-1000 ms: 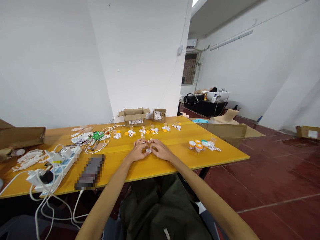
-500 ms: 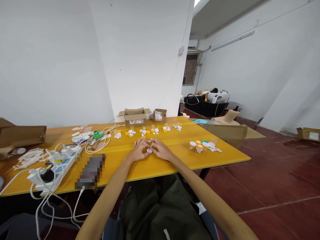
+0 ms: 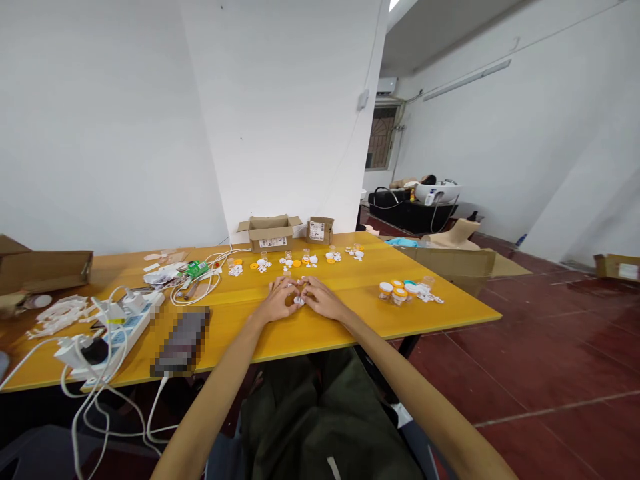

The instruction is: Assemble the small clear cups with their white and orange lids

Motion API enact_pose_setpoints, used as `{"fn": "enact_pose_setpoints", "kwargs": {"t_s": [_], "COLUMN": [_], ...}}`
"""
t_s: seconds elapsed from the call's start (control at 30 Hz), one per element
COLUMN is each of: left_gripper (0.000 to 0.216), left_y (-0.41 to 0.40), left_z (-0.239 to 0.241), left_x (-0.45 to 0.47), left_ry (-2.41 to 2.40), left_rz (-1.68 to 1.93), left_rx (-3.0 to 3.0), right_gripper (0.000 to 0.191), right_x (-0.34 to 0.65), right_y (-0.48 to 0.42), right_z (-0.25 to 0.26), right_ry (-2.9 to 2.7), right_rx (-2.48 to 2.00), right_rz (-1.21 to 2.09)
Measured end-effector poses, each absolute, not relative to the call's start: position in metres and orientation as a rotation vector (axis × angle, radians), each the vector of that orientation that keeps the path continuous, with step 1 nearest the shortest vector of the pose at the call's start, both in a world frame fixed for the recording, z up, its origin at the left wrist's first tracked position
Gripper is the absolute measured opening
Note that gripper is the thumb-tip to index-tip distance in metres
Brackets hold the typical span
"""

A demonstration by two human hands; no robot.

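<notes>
My left hand [image 3: 277, 302] and my right hand [image 3: 324, 300] meet over the near part of the table, fingers curled inward. Between their thumbs and fingertips is a small white disc [image 3: 299, 301], pinched from both sides; its exact kind is too small to make out. Just beyond the fingers stands a small clear cup [image 3: 287, 273], partly hidden by my left hand. A row of small clear cups, orange lids [image 3: 297, 264] and little white pieces [image 3: 262, 266] lies farther back.
At right sit jars with orange lids [image 3: 399, 293] beside loose white pieces [image 3: 429, 294]. Cardboard boxes [image 3: 271, 234] stand at the table's [image 3: 365, 320] back edge. On the left are a power strip [image 3: 129, 333] with tangled white cables, a blurred phone [image 3: 181, 341] and plastic wrapping [image 3: 60, 317].
</notes>
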State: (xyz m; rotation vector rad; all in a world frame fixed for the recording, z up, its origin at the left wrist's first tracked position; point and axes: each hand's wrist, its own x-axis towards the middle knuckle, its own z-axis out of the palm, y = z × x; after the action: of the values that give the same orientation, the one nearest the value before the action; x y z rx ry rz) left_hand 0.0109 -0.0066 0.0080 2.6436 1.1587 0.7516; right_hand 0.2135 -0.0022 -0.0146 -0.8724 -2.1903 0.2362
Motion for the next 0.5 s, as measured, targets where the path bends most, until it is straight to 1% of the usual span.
{"fn": "enact_pose_setpoints", "kwargs": {"t_s": [0.5], "left_gripper": [0.013], "left_y": [-0.0065], "left_z": [0.0085], "left_x": [0.0109], "left_ry": [1.144], "left_rz": [0.759], "left_rx": [2.65], "right_gripper": [0.007], "right_x": [0.2121], "right_y": [-0.0034], "right_z": [-0.0166], "right_ry": [-2.177], "right_rx": [-0.906], "right_rz": [0.191]}}
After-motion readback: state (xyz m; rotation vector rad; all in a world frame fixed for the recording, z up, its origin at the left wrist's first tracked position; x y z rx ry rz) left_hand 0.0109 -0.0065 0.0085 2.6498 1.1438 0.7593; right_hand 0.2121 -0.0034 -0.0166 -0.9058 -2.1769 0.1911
